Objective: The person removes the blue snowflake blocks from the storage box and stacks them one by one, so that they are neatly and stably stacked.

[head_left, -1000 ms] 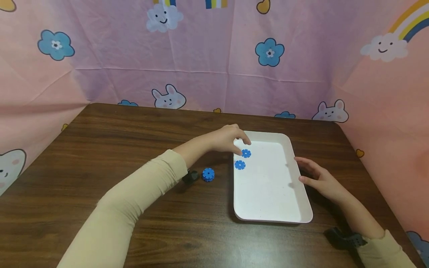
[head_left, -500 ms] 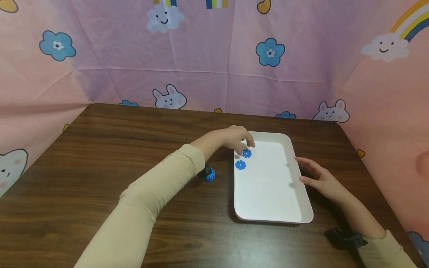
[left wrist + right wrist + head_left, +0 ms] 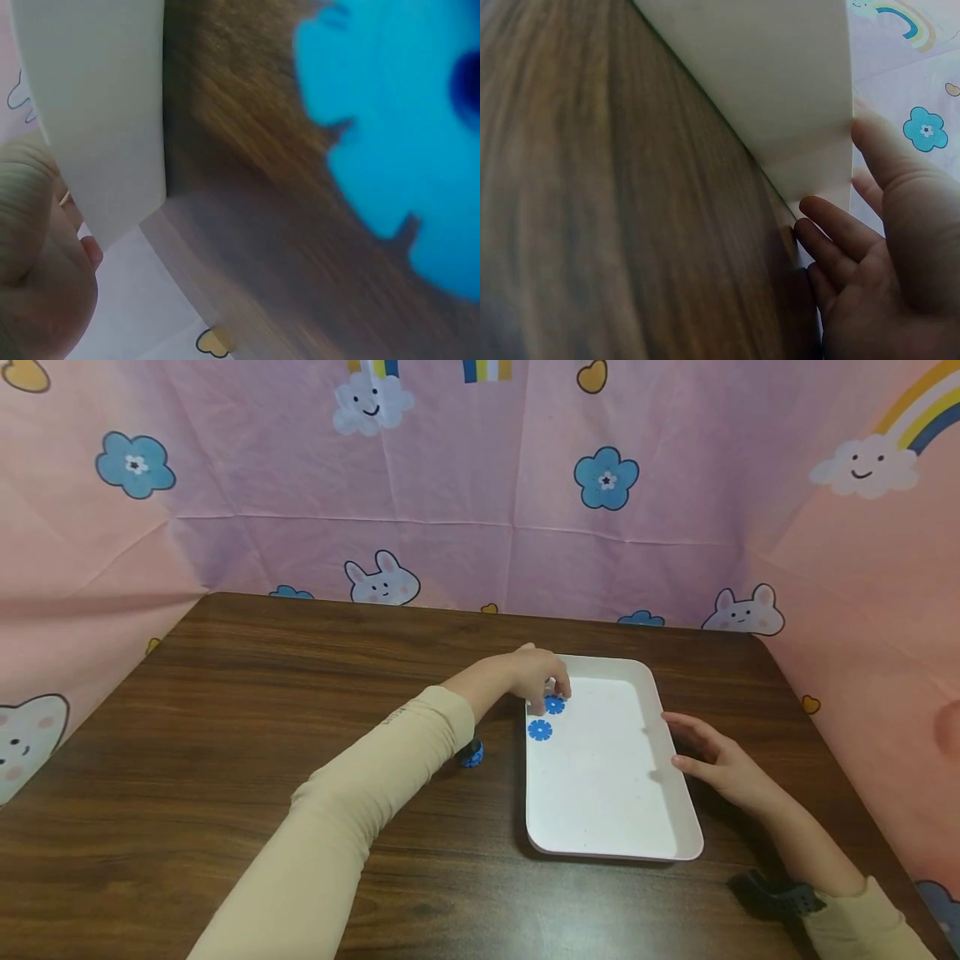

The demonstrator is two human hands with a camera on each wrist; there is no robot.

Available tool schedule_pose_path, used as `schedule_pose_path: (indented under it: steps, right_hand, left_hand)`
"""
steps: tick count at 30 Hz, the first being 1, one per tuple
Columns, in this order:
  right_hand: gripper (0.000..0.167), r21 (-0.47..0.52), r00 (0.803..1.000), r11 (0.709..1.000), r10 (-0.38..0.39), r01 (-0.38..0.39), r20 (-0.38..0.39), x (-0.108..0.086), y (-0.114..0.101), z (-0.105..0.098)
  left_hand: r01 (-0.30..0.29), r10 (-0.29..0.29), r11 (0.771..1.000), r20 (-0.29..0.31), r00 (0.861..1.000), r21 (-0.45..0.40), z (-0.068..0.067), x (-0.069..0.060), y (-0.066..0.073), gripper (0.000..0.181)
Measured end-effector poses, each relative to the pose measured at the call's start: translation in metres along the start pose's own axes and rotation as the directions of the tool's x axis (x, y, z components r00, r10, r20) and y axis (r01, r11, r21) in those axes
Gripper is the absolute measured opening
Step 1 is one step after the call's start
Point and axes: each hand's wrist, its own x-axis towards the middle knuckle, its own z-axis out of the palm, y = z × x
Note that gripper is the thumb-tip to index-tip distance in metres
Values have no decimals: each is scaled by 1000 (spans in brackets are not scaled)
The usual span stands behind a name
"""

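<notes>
My left hand [image 3: 536,675] reaches over the left wall of a white tray [image 3: 607,777], its fingers pointing down. Thumb and fingertips are on either side of a blue notched disc [image 3: 554,705] lying on the tray floor; whether they touch it cannot be told. A second blue notched disc [image 3: 540,730] lies just nearer. Outside the tray, under my left wrist, sits a small stack of blue discs [image 3: 472,758], partly hidden; one blue disc [image 3: 397,150] looms large in the left wrist view. My right hand [image 3: 723,768] rests loosely, fingertips against the tray's right side.
The tray stands on a dark wooden table [image 3: 300,652]. A pink and purple cartoon cloth [image 3: 465,485] hangs behind and along the sides. A black strap [image 3: 780,897] is on my right wrist.
My left forearm has shifted right, and the left fingers have lowered around the farther disc. The wrist now covers much of the disc stack. My right hand stays at the tray's side.
</notes>
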Motion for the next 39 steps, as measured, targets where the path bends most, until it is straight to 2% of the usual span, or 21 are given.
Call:
schedule_pose_path:
  steps: [14,21,29,39]
  right_hand:
    - [57,15,1000,1000,-7,7,4,0,0,0]
    - [57,15,1000,1000,-9,9,2,1,0,0]
    - [58,6,1000,1000,-10,10,0,0,1,0]
    - [57,25,1000,1000,-9,9,6,0,-2,1]
  left_hand:
    - [-14,15,999,-24,1000,29,4,3,0,24]
    - [-13,14,1000,-24,1000,16,4,2,0,20]
    - [-7,7,1000,-18,1000,4,4,2,1,21]
    - [7,-8,1000,-48,999,-30,11,3,-2,22]
